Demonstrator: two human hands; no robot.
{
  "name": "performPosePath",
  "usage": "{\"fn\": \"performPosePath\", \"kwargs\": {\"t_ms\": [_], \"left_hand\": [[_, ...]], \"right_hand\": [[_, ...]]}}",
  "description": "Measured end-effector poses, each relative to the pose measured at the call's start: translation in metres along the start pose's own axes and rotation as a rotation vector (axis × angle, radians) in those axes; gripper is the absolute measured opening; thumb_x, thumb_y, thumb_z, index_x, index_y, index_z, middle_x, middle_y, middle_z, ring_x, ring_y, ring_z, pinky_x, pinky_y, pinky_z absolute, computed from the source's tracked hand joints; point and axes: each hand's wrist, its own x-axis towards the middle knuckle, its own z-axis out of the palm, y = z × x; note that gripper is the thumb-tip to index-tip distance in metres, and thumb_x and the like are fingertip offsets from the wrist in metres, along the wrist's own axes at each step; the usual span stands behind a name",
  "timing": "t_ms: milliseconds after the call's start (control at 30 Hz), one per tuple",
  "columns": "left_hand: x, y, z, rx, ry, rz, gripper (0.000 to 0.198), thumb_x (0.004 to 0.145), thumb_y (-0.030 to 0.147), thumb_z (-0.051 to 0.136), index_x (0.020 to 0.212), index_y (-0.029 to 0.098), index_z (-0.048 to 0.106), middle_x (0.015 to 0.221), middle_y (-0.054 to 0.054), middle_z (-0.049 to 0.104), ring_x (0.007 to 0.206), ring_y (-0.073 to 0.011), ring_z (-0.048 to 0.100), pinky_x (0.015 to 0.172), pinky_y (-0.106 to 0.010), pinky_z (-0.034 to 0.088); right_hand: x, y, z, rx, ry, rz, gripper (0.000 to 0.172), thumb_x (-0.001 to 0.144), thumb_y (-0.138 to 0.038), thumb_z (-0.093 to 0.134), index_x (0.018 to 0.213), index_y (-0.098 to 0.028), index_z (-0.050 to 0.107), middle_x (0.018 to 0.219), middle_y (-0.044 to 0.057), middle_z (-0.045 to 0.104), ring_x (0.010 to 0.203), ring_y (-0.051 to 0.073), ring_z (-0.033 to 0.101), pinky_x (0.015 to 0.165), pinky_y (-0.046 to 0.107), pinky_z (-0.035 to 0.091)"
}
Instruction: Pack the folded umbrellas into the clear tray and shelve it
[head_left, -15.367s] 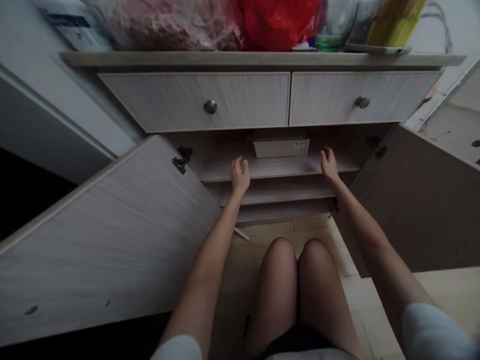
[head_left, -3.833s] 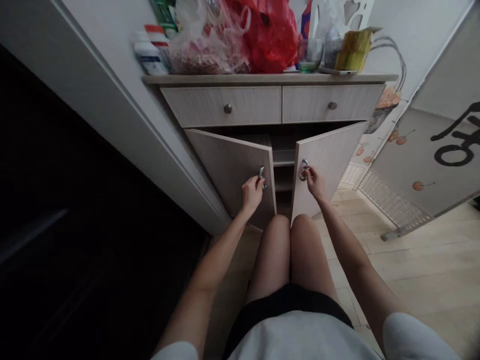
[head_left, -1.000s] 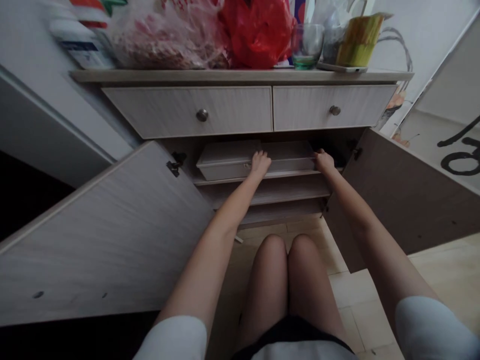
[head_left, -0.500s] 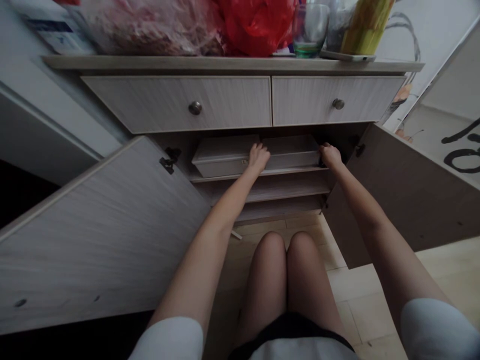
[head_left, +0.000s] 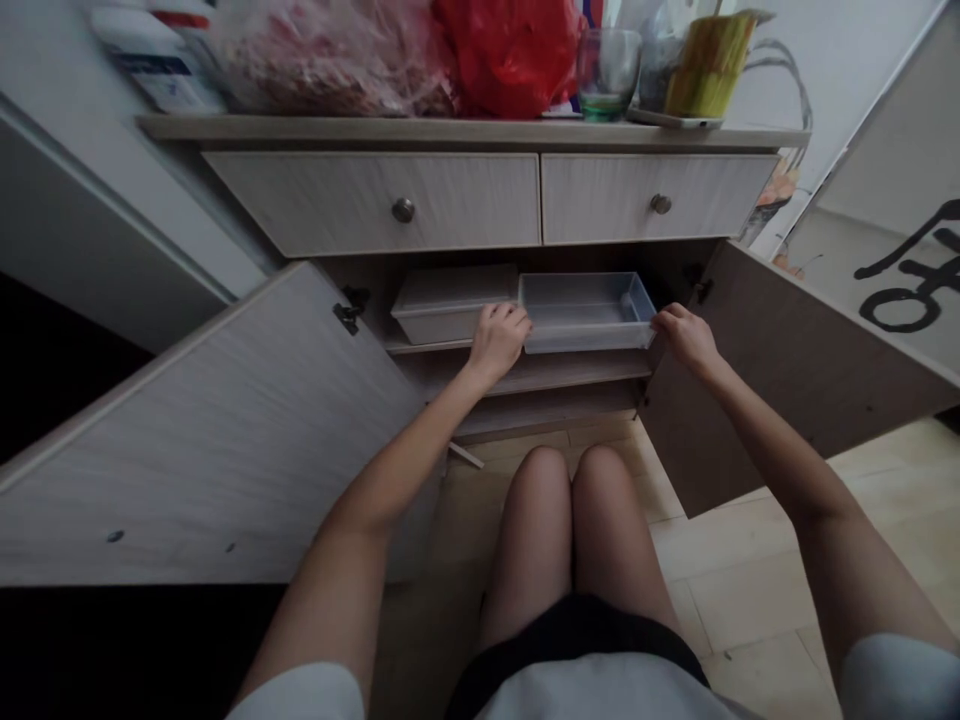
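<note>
A translucent plastic storage bin [head_left: 589, 339] juts out over the front edge of the cabinet's upper shelf, its open top facing up. At its front left corner, my left hand [head_left: 501, 340] is closed with bent fingers on the rim. My right hand [head_left: 686, 338] pinches the front right corner of the same bin. Inside, the bin looks bare apart from a faint pale shape near its right end. Just left of it on the shelf sits a pale box [head_left: 442, 295] with a flat top, partly behind my left hand.
Two cabinet doors stand wide apart, the left door [head_left: 247, 440] and the right door [head_left: 795, 370]. Above are two drawers with round knobs [head_left: 403, 210]. The cabinet top holds a red plastic bag [head_left: 510, 55], a drinking glass [head_left: 607, 75] and white bottles [head_left: 161, 65]. Lower shelves [head_left: 559, 372] lie beneath.
Both hands have drawn the plastic bin forward out of the cabinet, toward me, so its open inside shows. The pale box on the left stays on the shelf. My view has shifted slightly.
</note>
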Motion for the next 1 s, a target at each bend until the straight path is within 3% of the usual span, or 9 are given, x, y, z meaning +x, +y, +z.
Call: {"fn": "performPosePath", "kwargs": {"t_ms": [267, 467, 733, 1000], "left_hand": [[-0.107, 0.039, -0.044, -0.028, 0.081, 0.087, 0.019, 0.097, 0.019, 0.054, 0.093, 0.018, 0.073, 0.096, -0.009, 0.074, 0.096, -0.0254, 0.060, 0.082, -0.041, 0.040], [-0.170, 0.066, -0.052, 0.012, 0.083, 0.116, 0.020, 0.098, 0.016, 0.053, 0.093, 0.018, 0.072, 0.094, -0.008, 0.074, 0.093, -0.0231, 0.061, 0.080, -0.038, 0.039], [-0.223, 0.080, -0.033, -0.081, 0.038, 0.050, 0.021, 0.097, 0.014, 0.052, 0.092, 0.017, 0.072, 0.091, -0.008, 0.074, 0.092, -0.0229, 0.061, 0.081, -0.037, 0.040], [-0.245, 0.082, -0.016, -0.239, -0.035, -0.048, 0.025, 0.097, 0.015, 0.049, 0.095, 0.021, 0.074, 0.093, -0.008, 0.074, 0.095, -0.0232, 0.062, 0.083, -0.037, 0.043]], "right_hand": [[-0.111, -0.028, -0.005, 0.066, 0.117, -0.186, 0.034, 0.103, -0.029, 0.041, 0.095, -0.019, 0.073, 0.105, 0.009, 0.069, 0.080, 0.018, 0.060, 0.070, 0.026, 0.042], [-0.170, -0.046, 0.011, 0.081, 0.095, -0.222, 0.035, 0.103, -0.026, 0.039, 0.096, -0.021, 0.073, 0.104, 0.008, 0.069, 0.077, 0.018, 0.058, 0.071, 0.028, 0.042], [-0.201, -0.060, 0.034, 0.041, -0.023, -0.294, 0.030, 0.102, -0.019, 0.044, 0.093, -0.020, 0.073, 0.096, 0.007, 0.069, 0.074, 0.017, 0.058, 0.071, 0.028, 0.040], [-0.208, -0.069, 0.035, 0.009, -0.103, -0.301, 0.026, 0.100, -0.015, 0.050, 0.091, -0.020, 0.073, 0.096, 0.006, 0.069, 0.077, 0.016, 0.060, 0.070, 0.025, 0.040]]}}
